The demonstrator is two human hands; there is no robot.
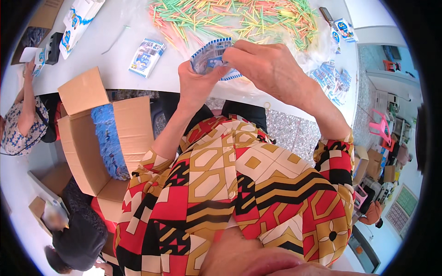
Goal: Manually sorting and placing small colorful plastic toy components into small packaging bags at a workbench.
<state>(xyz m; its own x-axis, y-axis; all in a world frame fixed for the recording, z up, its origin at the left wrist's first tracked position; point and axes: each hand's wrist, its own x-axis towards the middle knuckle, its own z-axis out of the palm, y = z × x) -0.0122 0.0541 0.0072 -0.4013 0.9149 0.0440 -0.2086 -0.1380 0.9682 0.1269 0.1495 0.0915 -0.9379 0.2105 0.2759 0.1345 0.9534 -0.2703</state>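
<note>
A patterned shirt (258,184) is nearest the view. Left of it, an open cardboard box (76,156) has blue contents. The left hand (195,85) holds a blue-and-white packet (207,55) above the near edge of the bench (113,78); its fingers are closed on the packet's left side. The right hand (264,69) pinches the right side, fingers bent and nearly together. The packet's mouth appears parted, although the hands partly cover it. On the bench, a second packet (146,57) lies to the left; loose wrappers (329,78) lie to the right. Farther back, pastel sticks (230,16) form a wide pile.
</note>
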